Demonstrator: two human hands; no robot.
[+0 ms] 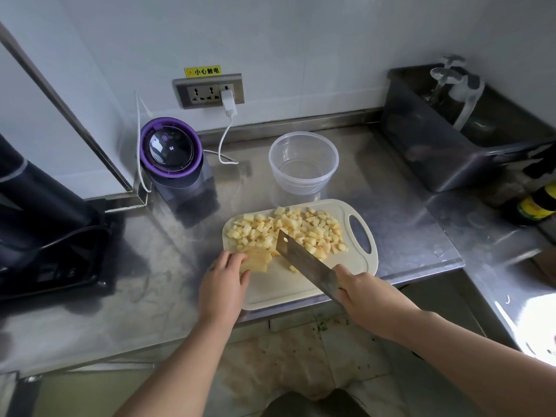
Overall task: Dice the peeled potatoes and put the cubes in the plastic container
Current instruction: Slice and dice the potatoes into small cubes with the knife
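Observation:
A cream cutting board (pixel 279 290) lies at the steel counter's front edge. A heap of potato cubes (pixel 288 228) covers its far half. My left hand (pixel 224 281) presses on a stack of potato slices (pixel 258 260) at the board's left side. My right hand (pixel 358 288) grips the handle of a cleaver (pixel 304 260), whose blade slants up and left, its tip just right of the slices. Behind the board stands a clear round plastic container (pixel 303 164), with no cubes in it.
A purple-rimmed appliance (pixel 173 152) stands at the back left, with a white cable from the wall socket (pixel 210 91) lying beside it. Dark equipment (pixel 45 224) fills the left. A steel tub (pixel 460 136) and bottles (pixel 538 203) stand at right. Floor tiles show below the counter edge.

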